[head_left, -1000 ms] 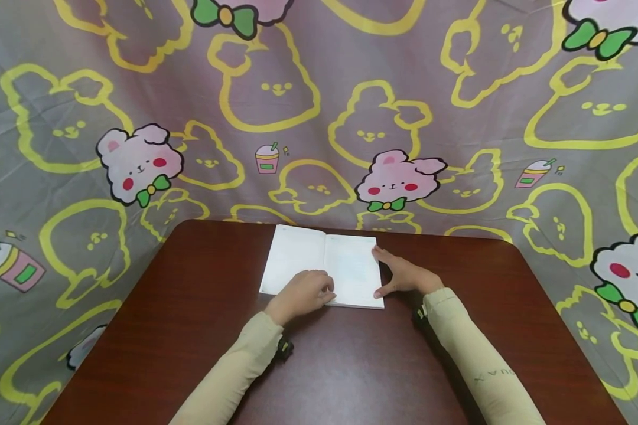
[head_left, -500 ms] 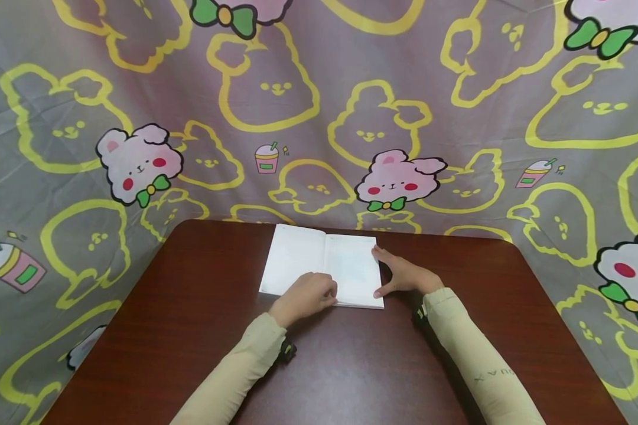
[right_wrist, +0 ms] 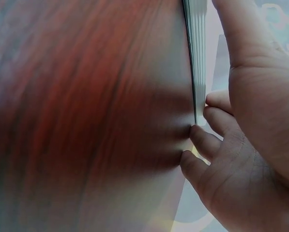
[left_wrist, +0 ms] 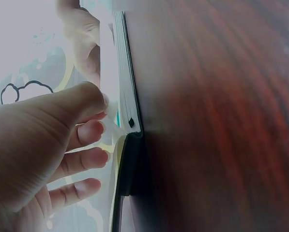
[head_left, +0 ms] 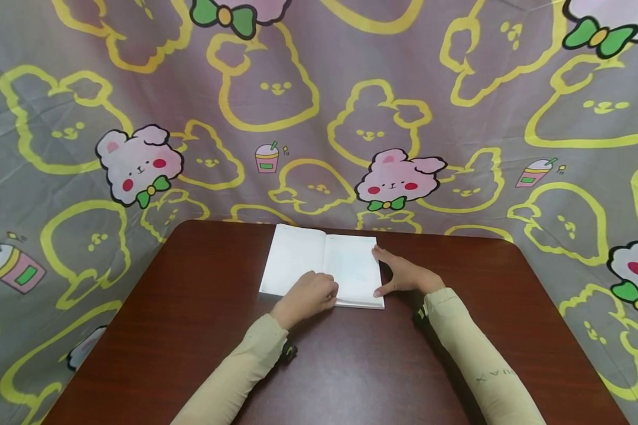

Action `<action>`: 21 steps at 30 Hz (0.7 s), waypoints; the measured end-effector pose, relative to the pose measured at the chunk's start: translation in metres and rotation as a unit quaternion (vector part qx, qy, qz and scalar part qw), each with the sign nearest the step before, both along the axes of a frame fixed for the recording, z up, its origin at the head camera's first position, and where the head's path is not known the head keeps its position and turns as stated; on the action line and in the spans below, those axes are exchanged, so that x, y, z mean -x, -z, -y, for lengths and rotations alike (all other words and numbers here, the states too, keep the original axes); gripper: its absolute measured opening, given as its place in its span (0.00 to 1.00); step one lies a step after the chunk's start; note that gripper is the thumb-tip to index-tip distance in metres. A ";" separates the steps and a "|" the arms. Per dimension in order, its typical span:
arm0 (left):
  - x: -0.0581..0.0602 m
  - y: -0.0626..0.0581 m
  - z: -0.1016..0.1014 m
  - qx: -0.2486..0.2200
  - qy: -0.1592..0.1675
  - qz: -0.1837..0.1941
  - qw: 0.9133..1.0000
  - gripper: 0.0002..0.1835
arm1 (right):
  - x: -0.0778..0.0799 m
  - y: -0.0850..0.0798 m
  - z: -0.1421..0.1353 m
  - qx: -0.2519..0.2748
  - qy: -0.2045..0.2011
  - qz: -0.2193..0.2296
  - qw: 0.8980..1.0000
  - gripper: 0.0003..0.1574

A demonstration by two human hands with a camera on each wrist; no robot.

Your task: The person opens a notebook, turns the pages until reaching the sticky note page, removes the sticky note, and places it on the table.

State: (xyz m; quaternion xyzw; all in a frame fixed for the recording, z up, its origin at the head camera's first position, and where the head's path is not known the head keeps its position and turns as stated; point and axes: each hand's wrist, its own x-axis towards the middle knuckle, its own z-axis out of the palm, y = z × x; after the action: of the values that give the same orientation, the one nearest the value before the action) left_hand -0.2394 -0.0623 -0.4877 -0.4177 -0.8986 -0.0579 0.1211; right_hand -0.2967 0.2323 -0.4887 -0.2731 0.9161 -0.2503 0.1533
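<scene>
An open notebook [head_left: 298, 254] with white, nearly blank pages and a thin dark cover lies near the table's far edge. Over its lower middle, by the spine, is my left hand [head_left: 307, 298], fingers bent. In the left wrist view its thumb and index finger pinch a page [left_wrist: 108, 63] at the bottom edge, slightly lifted off the stack; the other fingers are loosely bent. My right hand [head_left: 406, 275] spans the notebook's right edge, thumb at the lower corner and index finger near the upper one. The right wrist view shows fingertips touching the table beside the page block [right_wrist: 198, 58].
The dark reddish-brown wooden table [head_left: 191, 342] has rounded far corners. A grey curtain [head_left: 298, 136] with yellow outlines and cartoon rabbits hangs behind it and along both sides. Beige sleeves [head_left: 234, 372] cover both forearms, with a dark device [head_left: 288, 353] under the left wrist.
My left hand has shifted slightly right along the notebook's lower edge, its fingers turned further in, and the right page's lower edge has risen a little. The right hand stays in place.
</scene>
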 end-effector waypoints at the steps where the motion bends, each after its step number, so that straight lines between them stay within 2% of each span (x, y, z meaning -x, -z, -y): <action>1: 0.000 0.000 0.000 0.001 -0.001 -0.006 1.000 0.09 | 0.000 0.000 0.000 0.003 -0.001 -0.001 1.000 0.78; 7: -0.001 0.001 0.002 -0.001 -0.010 -0.035 0.999 0.09 | 0.000 0.001 -0.002 0.010 0.000 -0.004 1.000 0.77; 16: -0.005 -0.004 0.009 -0.005 -0.027 -0.039 0.999 0.08 | 0.002 0.002 -0.005 0.021 -0.011 -0.008 1.000 0.79; 21: -0.005 -0.004 0.014 -0.024 -0.025 -0.055 0.998 0.08 | 0.004 0.002 -0.006 0.017 -0.011 -0.009 1.000 0.80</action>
State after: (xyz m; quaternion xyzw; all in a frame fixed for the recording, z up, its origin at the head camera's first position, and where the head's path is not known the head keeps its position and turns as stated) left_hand -0.2342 -0.0761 -0.4837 -0.3948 -0.8990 -0.0533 0.1820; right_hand -0.3005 0.2380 -0.4907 -0.2876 0.9101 -0.2618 0.1433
